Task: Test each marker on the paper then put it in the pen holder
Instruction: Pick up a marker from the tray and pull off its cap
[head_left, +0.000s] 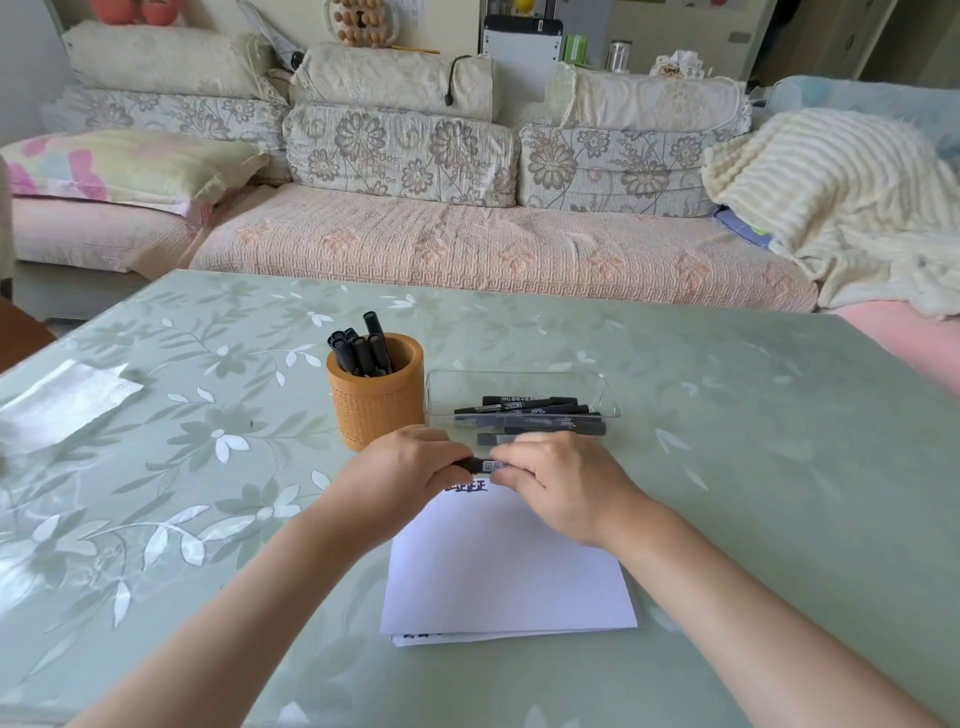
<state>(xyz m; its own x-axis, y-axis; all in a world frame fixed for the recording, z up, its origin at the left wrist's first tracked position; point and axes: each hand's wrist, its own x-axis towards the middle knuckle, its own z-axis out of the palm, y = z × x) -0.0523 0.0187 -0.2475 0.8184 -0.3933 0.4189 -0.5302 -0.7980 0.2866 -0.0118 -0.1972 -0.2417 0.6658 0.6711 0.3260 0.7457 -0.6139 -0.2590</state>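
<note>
A black marker (480, 464) lies level between both hands, just above the far edge of the white paper (509, 566). My left hand (410, 465) grips its left end and my right hand (556, 480) grips its right end. Black marks (467, 487) show on the paper under the hands. Behind the left hand stands the orange pen holder (376, 402) with several black markers (361, 348) upright in it. Right of the holder, a clear plastic tray (519, 384) holds several more black markers (535, 415) lying flat.
The green floral table cover (727, 467) spreads all around. A silvery sheet (62, 400) lies at the table's left edge. A sofa (467, 244) with cushions and a cream blanket (841, 208) runs behind the table.
</note>
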